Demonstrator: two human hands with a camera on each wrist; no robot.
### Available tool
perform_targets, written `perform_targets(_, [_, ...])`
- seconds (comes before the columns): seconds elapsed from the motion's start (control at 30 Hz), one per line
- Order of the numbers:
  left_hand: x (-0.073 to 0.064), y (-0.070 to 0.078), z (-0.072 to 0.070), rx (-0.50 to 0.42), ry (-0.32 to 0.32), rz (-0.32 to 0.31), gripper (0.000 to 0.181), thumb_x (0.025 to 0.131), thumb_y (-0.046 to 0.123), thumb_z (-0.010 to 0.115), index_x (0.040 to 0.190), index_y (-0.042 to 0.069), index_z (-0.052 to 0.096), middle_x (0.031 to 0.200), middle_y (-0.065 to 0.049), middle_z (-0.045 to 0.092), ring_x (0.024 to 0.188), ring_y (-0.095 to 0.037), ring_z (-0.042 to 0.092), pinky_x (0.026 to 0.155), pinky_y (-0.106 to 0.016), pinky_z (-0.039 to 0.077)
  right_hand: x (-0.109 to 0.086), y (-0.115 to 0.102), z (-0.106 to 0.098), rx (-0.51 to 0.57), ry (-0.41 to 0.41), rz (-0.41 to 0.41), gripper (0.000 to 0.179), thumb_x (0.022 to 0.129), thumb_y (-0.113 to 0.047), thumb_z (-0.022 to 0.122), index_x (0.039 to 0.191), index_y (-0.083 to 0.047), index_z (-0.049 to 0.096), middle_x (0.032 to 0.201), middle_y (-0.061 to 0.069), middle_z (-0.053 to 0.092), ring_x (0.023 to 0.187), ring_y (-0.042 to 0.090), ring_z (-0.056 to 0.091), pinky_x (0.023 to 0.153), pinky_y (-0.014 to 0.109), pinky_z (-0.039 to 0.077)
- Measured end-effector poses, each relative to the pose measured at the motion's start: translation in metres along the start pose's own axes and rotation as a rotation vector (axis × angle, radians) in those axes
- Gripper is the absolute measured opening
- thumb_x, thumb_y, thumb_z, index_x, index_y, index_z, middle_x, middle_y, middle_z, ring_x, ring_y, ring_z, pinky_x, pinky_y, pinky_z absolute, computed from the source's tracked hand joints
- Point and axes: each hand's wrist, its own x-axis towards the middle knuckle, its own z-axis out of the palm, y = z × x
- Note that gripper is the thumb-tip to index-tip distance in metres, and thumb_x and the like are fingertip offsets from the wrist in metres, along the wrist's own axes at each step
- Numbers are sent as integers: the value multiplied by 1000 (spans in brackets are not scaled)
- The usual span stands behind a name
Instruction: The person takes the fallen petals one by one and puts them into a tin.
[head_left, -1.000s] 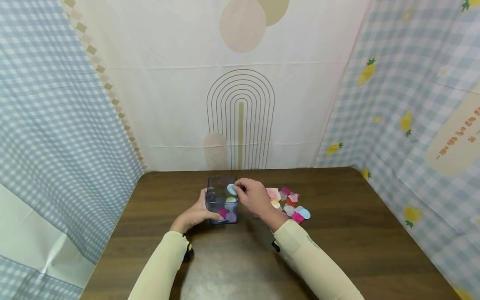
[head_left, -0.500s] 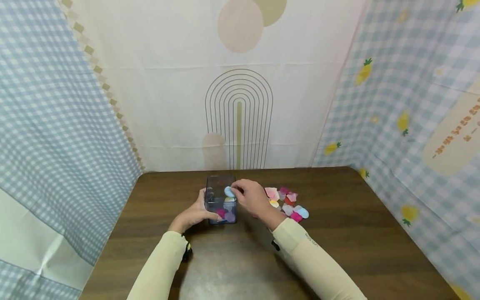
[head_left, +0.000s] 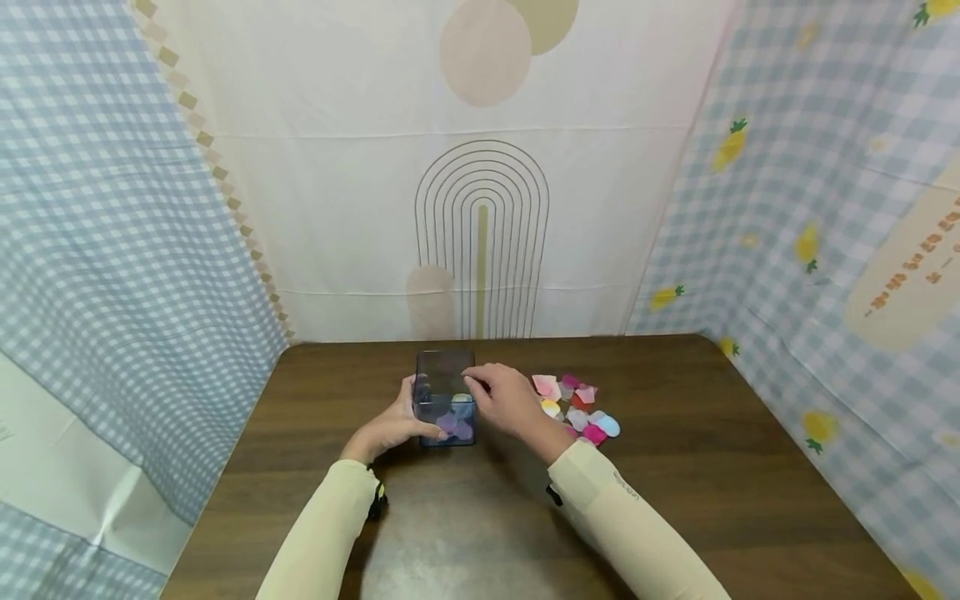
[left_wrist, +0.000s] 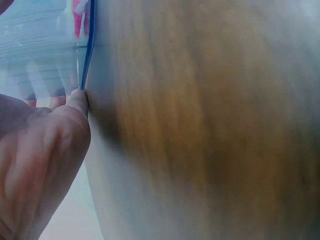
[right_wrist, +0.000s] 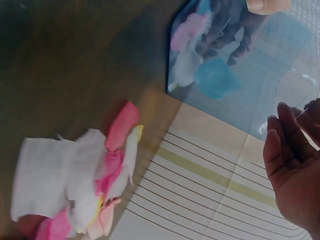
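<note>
A clear, blue-tinted plastic box [head_left: 445,363] stands on the table with its top uncovered. My left hand [head_left: 392,427] grips its left side, the thumb across the front wall. Thin confetti-like pieces in purple, yellow and blue [head_left: 457,425] lie inside. Through the box wall in the right wrist view, a turquoise piece [right_wrist: 216,79] shows near pink and white ones. Over the right rim is my right hand [head_left: 510,404], its fingers loosely bent with nothing visible between them. A loose pile of pink, white, red and light blue pieces [head_left: 596,433] lies to the right of the box.
The brown wooden table [head_left: 675,467] extends to both sides and toward me. A pale patterned cloth [head_left: 360,208] hangs behind its back edge. Checked cloths [head_left: 142,275] hang at the left and right sides.
The light blue piece that my right hand pinched over the box has left its fingers and dropped inside. Pieces in the box have shifted. My left hand keeps its grip.
</note>
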Motion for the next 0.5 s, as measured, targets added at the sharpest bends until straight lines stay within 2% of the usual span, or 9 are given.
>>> perform_targets(0.1, [1,0,0,17,-4,-5,123,79,18,94,165,17,6,168,-18,27,154,-37,34,131,-60,20,-4,2,1,25,34,-21,23,106,-23,65,120,-14,81,108,4,82,95,21,74,89,43,63])
perform_targets(0.23, [0,0,0,32,8,-16,122,80,18,93,165,18,6,171,-18,21,158,-38,27,132,-62,18,-6,4,3,35,39,-45,22,106,-23,65,118,-14,81,107,4,82,95,21,74,89,42,62])
perform_targets(0.37, [-1,-1,1,34,5,-14,122,80,18,93,165,17,5,171,-18,21,157,-38,27,132,-63,18,-6,4,4,45,34,-40,23,106,-23,65,119,-12,81,109,5,82,98,22,75,91,44,62])
perform_targets(0.5, [-1,0,0,27,6,-11,126,78,19,94,167,22,5,171,-18,22,156,-37,29,132,-63,18,-6,4,3,54,28,-32,24,107,-24,64,121,-13,81,111,5,82,98,21,75,92,43,63])
